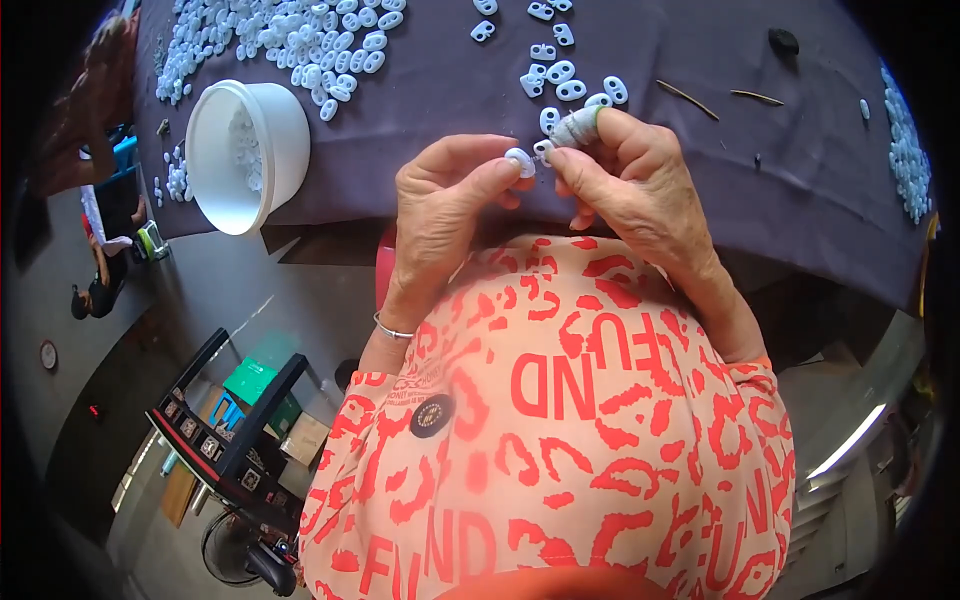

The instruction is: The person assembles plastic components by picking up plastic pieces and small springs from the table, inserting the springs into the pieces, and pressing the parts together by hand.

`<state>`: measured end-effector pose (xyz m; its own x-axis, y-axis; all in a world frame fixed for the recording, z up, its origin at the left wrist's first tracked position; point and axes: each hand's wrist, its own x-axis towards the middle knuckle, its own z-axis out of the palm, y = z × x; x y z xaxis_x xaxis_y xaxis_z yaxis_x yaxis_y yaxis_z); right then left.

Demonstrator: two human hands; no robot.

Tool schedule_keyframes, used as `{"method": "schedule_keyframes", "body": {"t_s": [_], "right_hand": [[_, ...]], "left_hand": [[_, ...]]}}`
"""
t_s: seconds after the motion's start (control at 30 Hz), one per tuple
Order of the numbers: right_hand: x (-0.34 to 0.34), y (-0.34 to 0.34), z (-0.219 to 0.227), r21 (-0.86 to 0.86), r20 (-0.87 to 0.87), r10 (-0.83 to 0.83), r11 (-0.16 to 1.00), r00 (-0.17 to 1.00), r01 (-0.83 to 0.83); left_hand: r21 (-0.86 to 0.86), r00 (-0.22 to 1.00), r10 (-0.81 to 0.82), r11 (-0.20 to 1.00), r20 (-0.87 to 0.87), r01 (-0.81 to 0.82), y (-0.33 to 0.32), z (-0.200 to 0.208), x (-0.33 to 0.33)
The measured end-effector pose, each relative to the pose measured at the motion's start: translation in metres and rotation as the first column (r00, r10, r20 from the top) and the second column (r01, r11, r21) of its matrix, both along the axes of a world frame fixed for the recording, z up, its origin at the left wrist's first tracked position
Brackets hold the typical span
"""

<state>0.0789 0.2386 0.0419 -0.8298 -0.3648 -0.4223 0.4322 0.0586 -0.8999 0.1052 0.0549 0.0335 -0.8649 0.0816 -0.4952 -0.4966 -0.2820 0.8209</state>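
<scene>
Both my hands meet above the near edge of the cloth-covered table. Between thumb and fingers, my left hand point(445, 190) pinches a white oval cord-lock piece point(520, 162). A smaller white cord-lock piece point(543, 149) with a hole is gripped by my right hand point(645, 190). The two pieces are close together, with something thin and hard to make out between them. White tape point(577, 127) wraps a finger of my right hand. Just beyond that hand lie several loose two-holed oval cord locks point(561, 72).
A white tub point(285, 130) tilts at the table's left edge, small pale pieces point(245, 150) inside. Behind it spreads a large heap of white cord locks point(330, 55). Small white parts point(905, 150) line the far right. Two thin sticks point(688, 100) and a dark lump point(784, 42) lie right.
</scene>
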Motion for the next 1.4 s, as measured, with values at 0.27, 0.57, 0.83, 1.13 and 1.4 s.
{"method": "schedule_keyframes", "body": {"t_s": [0.27, 0.57, 0.83, 1.13, 1.4], "right_hand": [[-0.001, -0.001, 0.000, 0.038, -0.012, 0.026, 0.999, 1.000, -0.025], [0.004, -0.002, -0.009, 0.045, -0.111, 0.064, 0.997, 0.992, -0.060], [0.002, -0.002, -0.006, 0.047, -0.093, 0.069, 0.997, 0.993, -0.065], [0.001, 0.000, -0.006, -0.002, 0.009, 0.081, 0.997, 0.997, -0.081], [0.000, 0.002, -0.008, -0.032, 0.057, 0.085, 0.996, 0.995, -0.084]], "left_hand": [[-0.073, 1.000, 0.010, 0.997, -0.020, -0.012, 0.001, 0.000, 0.001], [-0.077, 0.999, -0.006, 0.997, -0.035, 0.003, 0.003, 0.000, 0.003], [-0.074, 0.999, -0.003, 0.997, -0.033, 0.000, 0.004, 0.001, 0.004], [-0.126, 1.000, 0.006, 0.992, -0.025, -0.009, 0.007, 0.001, 0.006], [-0.089, 0.997, 0.022, 0.996, -0.068, -0.028, 0.010, -0.001, 0.006]]}}
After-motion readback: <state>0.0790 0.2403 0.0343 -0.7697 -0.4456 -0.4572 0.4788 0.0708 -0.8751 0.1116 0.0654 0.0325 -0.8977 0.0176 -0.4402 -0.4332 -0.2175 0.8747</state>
